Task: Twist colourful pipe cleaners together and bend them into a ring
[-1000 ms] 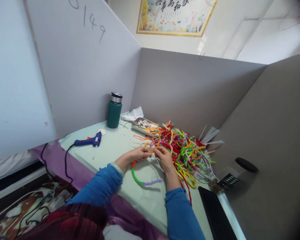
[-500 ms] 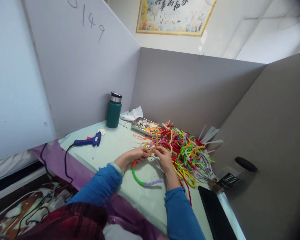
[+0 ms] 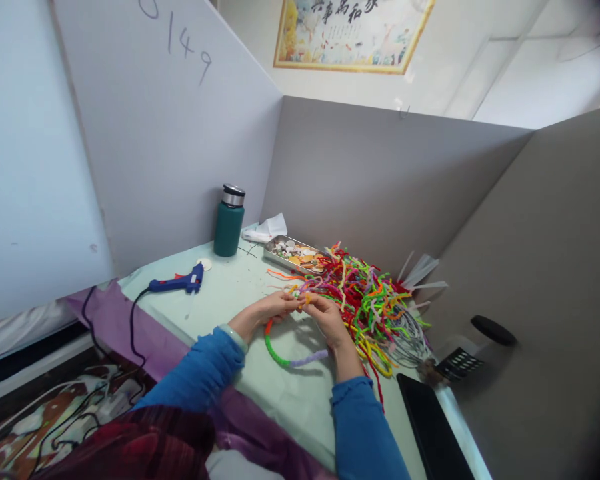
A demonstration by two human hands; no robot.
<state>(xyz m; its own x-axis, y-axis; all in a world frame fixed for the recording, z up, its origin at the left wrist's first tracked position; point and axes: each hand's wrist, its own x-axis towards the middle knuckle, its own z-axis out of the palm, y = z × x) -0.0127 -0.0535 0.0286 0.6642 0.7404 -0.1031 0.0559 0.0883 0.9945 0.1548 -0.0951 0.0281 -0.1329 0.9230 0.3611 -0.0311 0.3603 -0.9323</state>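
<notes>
My left hand [image 3: 277, 307] and my right hand [image 3: 325, 316] meet above the table, fingertips close together. Between them runs a curved wire wrapped in fuzzy pipe cleaner [image 3: 276, 356], in bands of orange, green and lilac; its lilac end hangs free below my right wrist. My left hand pinches the orange part of this wrapped wire. A short orange-yellow pipe cleaner [image 3: 307, 299] shows at the fingertips of my right hand, which are closed on it. Just beyond my hands lies a tangled heap of coloured pipe cleaners [image 3: 370, 293].
A metal tray [image 3: 300, 257] of small pieces stands behind the hands. Toward the left are a green bottle [image 3: 229, 223] and a blue glue gun [image 3: 180, 283] with its black cord. Grey wires [image 3: 407, 341] and a black flat object [image 3: 433, 427] lie at the right. Grey partitions [image 3: 370, 180] enclose the table.
The orange pipe cleaner end that stood up above my right fingers is now lower, folded down at the fingertips. Both hands stay in nearly the same place.
</notes>
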